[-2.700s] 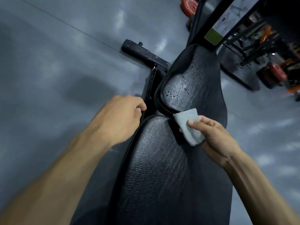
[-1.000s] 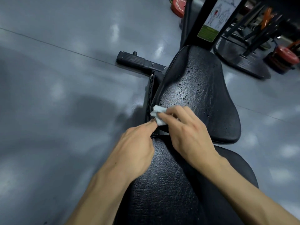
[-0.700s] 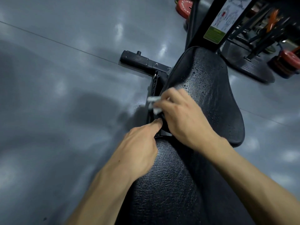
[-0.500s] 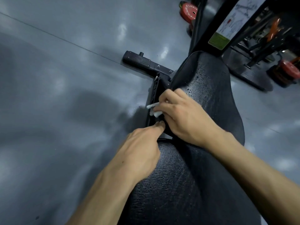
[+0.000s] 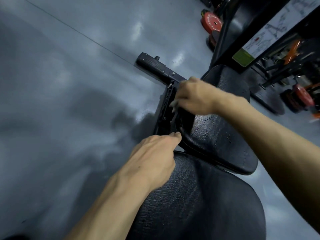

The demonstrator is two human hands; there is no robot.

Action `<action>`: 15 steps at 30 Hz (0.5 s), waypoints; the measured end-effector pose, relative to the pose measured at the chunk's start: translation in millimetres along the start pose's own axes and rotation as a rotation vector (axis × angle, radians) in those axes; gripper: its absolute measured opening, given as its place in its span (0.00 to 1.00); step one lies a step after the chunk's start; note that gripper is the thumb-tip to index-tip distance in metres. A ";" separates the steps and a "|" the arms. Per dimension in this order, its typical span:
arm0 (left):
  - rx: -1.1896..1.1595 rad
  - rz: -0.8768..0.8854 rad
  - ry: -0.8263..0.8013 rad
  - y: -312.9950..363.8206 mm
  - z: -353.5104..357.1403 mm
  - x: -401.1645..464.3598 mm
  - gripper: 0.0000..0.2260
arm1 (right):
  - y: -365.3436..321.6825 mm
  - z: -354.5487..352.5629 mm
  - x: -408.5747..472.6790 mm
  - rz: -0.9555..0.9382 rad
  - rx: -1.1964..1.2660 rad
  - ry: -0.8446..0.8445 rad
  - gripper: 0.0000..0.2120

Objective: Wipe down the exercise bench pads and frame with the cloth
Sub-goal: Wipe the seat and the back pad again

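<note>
Right hand [image 5: 194,97] reaches across the seat pad [image 5: 223,135] to its far left edge, fingers curled down over the edge onto the black bench frame [image 5: 166,104]; only a small pale scrap of the cloth [image 5: 173,105] shows under the fingertips, so it looks pinched there, rest hidden by the hand. Left hand [image 5: 152,156] lies on the near left edge of the back pad [image 5: 199,205], right at the gap to the seat pad, fingers straight-ish and pointing toward the seat pad's corner, holding nothing visible. Seat pad sits just beyond the back pad, tilted, a few water droplets on its textured surface. Frame upright with holes runs along the seat pad's left side; a black floor foot [image 5: 152,64] with a knob extends left from the frame's far end. Grey floor [image 5: 69,84] left of the seat pad. Beyond the seat pad: black machine post with an instruction placard [image 5: 270,33], red weight plate [image 5: 212,23] left of the post, more red plates [image 5: 303,95] to its right, blurred.
</note>
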State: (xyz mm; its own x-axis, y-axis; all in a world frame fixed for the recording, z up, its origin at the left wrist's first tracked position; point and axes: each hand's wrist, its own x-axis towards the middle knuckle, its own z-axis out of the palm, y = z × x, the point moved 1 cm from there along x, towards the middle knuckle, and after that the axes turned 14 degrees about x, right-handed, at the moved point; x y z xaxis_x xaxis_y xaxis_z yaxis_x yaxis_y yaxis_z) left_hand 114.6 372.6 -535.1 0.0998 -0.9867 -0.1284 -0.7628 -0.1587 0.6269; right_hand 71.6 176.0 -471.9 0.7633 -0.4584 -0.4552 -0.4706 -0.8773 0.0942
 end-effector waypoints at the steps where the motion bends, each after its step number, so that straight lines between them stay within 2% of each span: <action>1: -0.005 0.000 -0.001 -0.4 0.4 -0.3 0.29 | 15.9 -7.8 8.2 0.100 0.007 0.023 0.26; 3: -0.023 0.004 -0.008 -1.9 1.6 -0.2 0.29 | 44.7 -16.1 17.3 0.255 0.046 0.045 0.35; 4: -0.030 0.006 -0.010 -3.3 2.2 0.4 0.30 | 46.9 -15.7 19.4 0.272 0.040 0.027 0.33; 7: -0.026 0.027 -0.028 -4.7 2.0 2.1 0.30 | 9.5 -7.8 11.2 0.243 -0.064 -0.055 0.19; 11: 0.030 0.014 -0.052 -2.4 -0.9 1.9 0.27 | -36.0 20.6 2.3 0.044 -0.106 -0.193 0.14; 13: 0.050 0.016 -0.047 -2.6 -1.2 2.1 0.29 | -27.2 10.0 12.1 0.102 -0.077 -0.210 0.14; 15: 0.044 0.020 -0.050 -3.2 -3.0 1.5 0.31 | -5.0 -4.1 18.9 0.211 -0.026 -0.109 0.15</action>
State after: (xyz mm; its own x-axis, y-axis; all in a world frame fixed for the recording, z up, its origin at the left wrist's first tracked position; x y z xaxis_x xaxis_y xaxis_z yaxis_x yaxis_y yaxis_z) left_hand 119.1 371.5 -535.0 0.0533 -0.9865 -0.1547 -0.7917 -0.1361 0.5955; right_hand 90.2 171.2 -477.4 0.5960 -0.6151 -0.5162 -0.6022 -0.7676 0.2193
